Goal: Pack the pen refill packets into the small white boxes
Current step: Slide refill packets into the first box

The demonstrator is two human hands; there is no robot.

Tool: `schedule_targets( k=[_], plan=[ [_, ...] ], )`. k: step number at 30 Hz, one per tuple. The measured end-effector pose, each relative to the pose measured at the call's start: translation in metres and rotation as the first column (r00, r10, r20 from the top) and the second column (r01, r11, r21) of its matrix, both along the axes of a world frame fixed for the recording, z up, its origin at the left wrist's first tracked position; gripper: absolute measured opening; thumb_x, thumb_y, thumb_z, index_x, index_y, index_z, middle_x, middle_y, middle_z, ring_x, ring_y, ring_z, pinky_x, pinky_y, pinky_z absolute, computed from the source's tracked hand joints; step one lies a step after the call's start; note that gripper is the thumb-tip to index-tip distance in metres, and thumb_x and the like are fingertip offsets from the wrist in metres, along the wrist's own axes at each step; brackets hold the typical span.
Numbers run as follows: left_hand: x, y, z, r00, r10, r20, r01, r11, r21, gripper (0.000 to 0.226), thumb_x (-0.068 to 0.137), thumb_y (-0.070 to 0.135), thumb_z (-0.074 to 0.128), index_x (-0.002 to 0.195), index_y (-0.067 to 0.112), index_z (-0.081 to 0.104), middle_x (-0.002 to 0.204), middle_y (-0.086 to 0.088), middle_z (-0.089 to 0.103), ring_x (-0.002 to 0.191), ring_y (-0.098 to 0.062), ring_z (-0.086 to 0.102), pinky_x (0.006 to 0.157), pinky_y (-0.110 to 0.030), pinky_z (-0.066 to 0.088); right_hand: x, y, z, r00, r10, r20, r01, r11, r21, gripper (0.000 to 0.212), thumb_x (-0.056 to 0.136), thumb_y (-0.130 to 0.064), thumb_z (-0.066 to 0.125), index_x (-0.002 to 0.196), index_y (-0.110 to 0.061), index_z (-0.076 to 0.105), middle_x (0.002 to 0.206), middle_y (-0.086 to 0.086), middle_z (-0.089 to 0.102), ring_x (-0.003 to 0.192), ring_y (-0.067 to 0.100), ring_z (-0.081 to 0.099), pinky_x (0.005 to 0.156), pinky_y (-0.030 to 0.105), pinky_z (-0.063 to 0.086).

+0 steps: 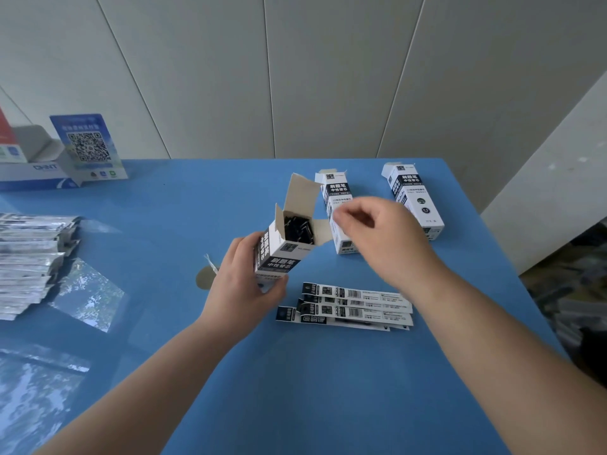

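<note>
A blue table (295,389) fills the lower frame, with grey wall panels above it. At the left edge lies a big stack of silvery packets (29,261), with two clear bags (87,293) beside and below it. In the upper left stand a QR sign (88,147) and a grey-white carton (36,165).

Three white boxes in all: two (338,211) lie flat at upper centre-right — the right hand (377,238) hovers over them, fingers loosely curled, holding nothing, and hides part of each. The third, the open box (285,247), stands tilted at centre, flaps up, dark refill ends showing inside; the left hand (243,284) grips its lower part.

Below it lie about four refill packets (348,307), overlapping, so the count is unsure. A small round sticker (205,277) lies left of the left hand.
</note>
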State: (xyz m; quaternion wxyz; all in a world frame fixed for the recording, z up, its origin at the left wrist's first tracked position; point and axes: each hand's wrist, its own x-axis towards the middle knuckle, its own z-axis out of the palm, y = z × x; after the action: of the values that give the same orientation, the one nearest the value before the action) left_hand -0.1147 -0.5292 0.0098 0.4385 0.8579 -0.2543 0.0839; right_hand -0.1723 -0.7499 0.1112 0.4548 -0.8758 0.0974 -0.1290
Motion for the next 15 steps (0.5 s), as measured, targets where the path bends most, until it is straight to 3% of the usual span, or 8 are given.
schedule_targets(
  k=[1, 3, 5, 7, 10, 12, 15],
  plan=[
    [0.0, 0.001, 0.0, 1.0, 0.001, -0.011, -0.001, 1.0, -0.004, 0.061, 0.073, 0.046, 0.064, 0.129, 0.043, 0.038, 0.116, 0.037, 0.041, 0.109, 0.015, 0.044, 0.082, -0.001, 0.035, -0.004, -0.009, -0.01, 0.987, 0.018, -0.162, -0.035, 0.995, -0.098, 0.008, 0.092, -0.034, 0.069, 0.096, -0.029, 0.073, 0.085, -0.01, 0.071, 0.079, 0.003, 0.063, 0.07, 0.015, 0.048],
    [0.0, 0.001, 0.0, 1.0, 0.009, -0.025, -0.01, 1.0, -0.011, 0.062, 0.072, 0.048, 0.063, 0.129, 0.043, 0.038, 0.117, 0.037, 0.041, 0.109, 0.014, 0.045, 0.082, -0.007, 0.036, -0.014, -0.021, -0.033, 0.854, 0.061, -0.516, -0.241, 0.926, -0.29, 0.031, 0.086, -0.045, 0.074, 0.113, -0.03, 0.07, 0.099, -0.014, 0.066, 0.091, 0.009, 0.063, 0.081, 0.026, 0.051],
    [0.0, 0.0, 0.0, 1.0, 0.014, -0.023, -0.014, 1.0, -0.008, 0.063, 0.072, 0.048, 0.063, 0.13, 0.041, 0.038, 0.116, 0.037, 0.04, 0.108, 0.014, 0.045, 0.081, -0.009, 0.036, -0.021, -0.024, -0.051, 0.749, 0.068, -0.659, -0.422, 0.817, -0.394, 0.044, 0.077, -0.056, 0.077, 0.113, -0.035, 0.065, 0.099, -0.016, 0.053, 0.095, 0.011, 0.054, 0.073, 0.031, 0.046],
    [0.0, 0.0, -0.001, 1.0, 0.011, -0.014, -0.011, 1.0, 0.0, 0.064, 0.072, 0.049, 0.063, 0.13, 0.04, 0.038, 0.116, 0.038, 0.04, 0.107, 0.015, 0.045, 0.081, -0.008, 0.035, -0.024, -0.024, -0.063, 0.763, 0.076, -0.642, -0.462, 0.76, -0.458, 0.04, 0.074, -0.058, 0.078, 0.104, -0.035, 0.064, 0.093, -0.013, 0.044, 0.093, 0.012, 0.048, 0.064, 0.03, 0.038],
    [0.0, 0.0, 0.0, 1.0, 0.004, -0.019, -0.004, 1.0, 0.004, 0.059, 0.072, 0.051, 0.062, 0.125, 0.047, 0.036, 0.117, 0.04, 0.039, 0.108, 0.015, 0.045, 0.08, -0.006, 0.036, -0.023, -0.026, -0.065, 0.809, 0.057, -0.585, -0.422, 0.748, -0.511, 0.017, 0.09, -0.041, 0.068, 0.094, -0.025, 0.067, 0.088, -0.007, 0.045, 0.092, 0.018, 0.053, 0.066, 0.033, 0.04],
    [0.0, 0.0, 0.0, 1.0, 0.006, -0.019, -0.006, 1.0, -0.002, 0.062, 0.072, 0.051, 0.062, 0.126, 0.047, 0.033, 0.116, 0.041, 0.039, 0.108, 0.015, 0.046, 0.079, -0.008, 0.037, -0.022, -0.027, -0.064, 0.817, 0.046, -0.574, -0.42, 0.73, -0.539, 0.022, 0.096, -0.036, 0.06, 0.081, -0.02, 0.061, 0.088, -0.003, 0.048, 0.087, 0.023, 0.054, 0.064, 0.035, 0.04],
    [0.001, 0.0, -0.001, 1.0, 0.006, -0.015, -0.006, 1.0, -0.001, 0.063, 0.073, 0.05, 0.063, 0.128, 0.047, 0.032, 0.116, 0.04, 0.039, 0.107, 0.014, 0.046, 0.078, -0.011, 0.038, -0.02, -0.027, -0.061, 0.84, 0.041, -0.54, -0.392, 0.734, -0.555, 0.029, 0.099, -0.04, 0.053, 0.077, -0.022, 0.059, 0.087, -0.002, 0.05, 0.082, 0.021, 0.052, 0.061, 0.034, 0.036]
  ],
)
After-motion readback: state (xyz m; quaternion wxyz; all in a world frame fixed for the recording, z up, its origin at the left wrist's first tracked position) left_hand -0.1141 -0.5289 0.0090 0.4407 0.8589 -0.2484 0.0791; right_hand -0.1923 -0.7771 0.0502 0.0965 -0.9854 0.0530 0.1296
